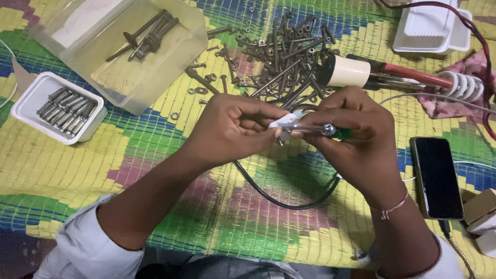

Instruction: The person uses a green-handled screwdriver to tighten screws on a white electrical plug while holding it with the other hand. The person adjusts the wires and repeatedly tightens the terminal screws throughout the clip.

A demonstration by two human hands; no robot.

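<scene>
A: Fingers?

B: Left hand fingers are pinched shut on a small white plastic part, roughly centre of view, held above the mat. Right hand fingers are wrapped tight on a screwdriver: metal shank, shiny collar, green handle mostly buried in the palm. The tip runs left into the white part.

A: The part itself?

B: White, irregular shape, small. A short pin or screw pokes out underneath. Mostly covered by fingertips, so I can't tell more.

A: Cable?

B: A black cable loops down from under the hands across the woven mat, which is yellow, green, blue and pink.

A: Around that?

B: Just behind the hands there's a loose pile of long bolts, nuts and washers. Beside it on the right is a heating tool with a cream collar and a white coil. Far left is a white tray of metal sleeves, with a clear tub holding rusty bolts behind it. There's a white foam tray top right, and a dark phone lies by the right wrist.
</scene>
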